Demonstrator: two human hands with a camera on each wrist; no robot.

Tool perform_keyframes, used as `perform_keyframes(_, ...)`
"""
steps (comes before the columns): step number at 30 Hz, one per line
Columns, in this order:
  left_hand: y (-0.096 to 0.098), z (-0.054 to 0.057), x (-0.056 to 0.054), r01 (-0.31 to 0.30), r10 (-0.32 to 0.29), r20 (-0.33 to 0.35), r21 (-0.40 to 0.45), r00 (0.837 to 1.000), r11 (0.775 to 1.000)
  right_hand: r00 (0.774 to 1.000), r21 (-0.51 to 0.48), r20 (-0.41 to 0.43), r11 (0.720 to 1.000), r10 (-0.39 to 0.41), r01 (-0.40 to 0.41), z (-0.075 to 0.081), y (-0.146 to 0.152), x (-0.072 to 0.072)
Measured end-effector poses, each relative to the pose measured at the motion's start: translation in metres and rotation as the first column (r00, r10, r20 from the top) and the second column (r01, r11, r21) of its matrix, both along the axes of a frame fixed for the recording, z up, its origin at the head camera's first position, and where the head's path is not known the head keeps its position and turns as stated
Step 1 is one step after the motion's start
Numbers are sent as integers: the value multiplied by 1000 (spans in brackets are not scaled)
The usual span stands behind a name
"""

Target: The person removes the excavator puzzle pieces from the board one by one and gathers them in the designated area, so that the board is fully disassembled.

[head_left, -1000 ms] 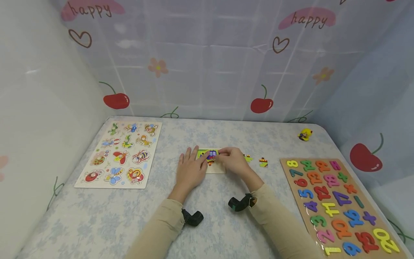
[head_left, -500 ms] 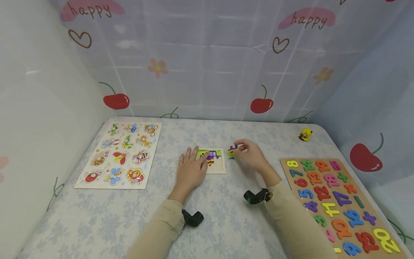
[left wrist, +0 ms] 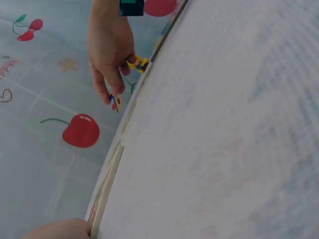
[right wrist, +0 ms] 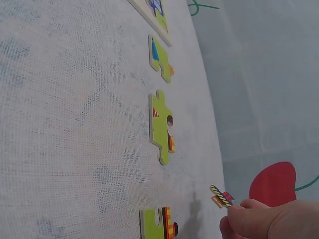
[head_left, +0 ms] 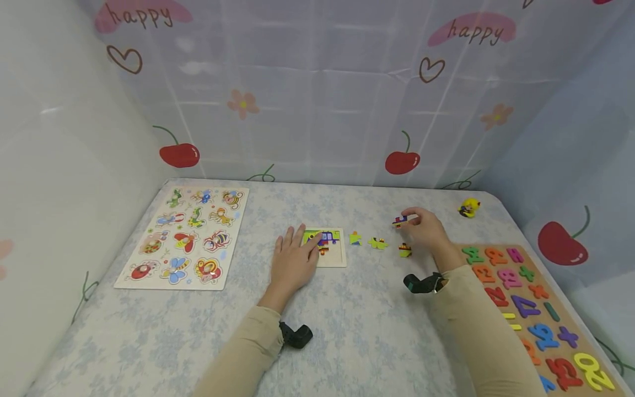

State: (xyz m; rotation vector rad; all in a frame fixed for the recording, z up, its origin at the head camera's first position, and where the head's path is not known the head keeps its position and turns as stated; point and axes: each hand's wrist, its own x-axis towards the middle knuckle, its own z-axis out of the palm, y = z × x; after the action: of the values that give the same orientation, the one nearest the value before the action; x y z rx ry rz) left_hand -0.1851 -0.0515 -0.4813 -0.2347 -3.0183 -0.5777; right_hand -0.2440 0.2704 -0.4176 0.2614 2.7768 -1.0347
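My left hand (head_left: 292, 259) rests on the small square puzzle board (head_left: 337, 260), fingers mostly straight, covering its left part. A purple vehicle picture shows on the board. To the right, my right hand (head_left: 428, 230) pinches a puzzle piece (head_left: 399, 221) between thumb and finger, raised over the table. In the right wrist view this piece (right wrist: 222, 196) has a yellow-and-black striped band. Three loose pieces lie in a row right of the board: a green one with blue (head_left: 355, 239), a green one with tabs (head_left: 378, 243), and a green one with orange (head_left: 404, 250).
A white insect-picture board (head_left: 183, 237) lies at the left of the table. At the right, a brown board of colourful raised numbers (head_left: 531, 314) sits partly under the right sleeve. A small yellow-topped figurine (head_left: 468, 208) stands near the back right corner.
My right hand has moved from the puzzle board to the right, carrying a piece past the loose ones, which now show in a row. The left hand stays in place.
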Motion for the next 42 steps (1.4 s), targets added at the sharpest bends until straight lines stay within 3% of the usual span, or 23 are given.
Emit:
perform_keyframes(8, 1, 0, 0, -2, 2, -8, -3, 1000, 1000, 999, 32, 37, 999, 5, -6, -5, 5, -5)
perform_keyframes(18, 1, -1, -1, -4, 4, 9, -8, 1000, 1000, 999, 100, 19, 994, 32, -34, -4, 5, -3)
perform_keyframes(35, 2, 0, -1, -1, 1, 6, -23, 1000, 1000, 998, 183, -1, 981, -66, 65, -11, 0, -6)
perform_keyframes(42, 1, 1, -1, 3, -3, 6, -15, 1000, 1000, 994, 188, -60, 977, -86, 96, -7, -7, -4)
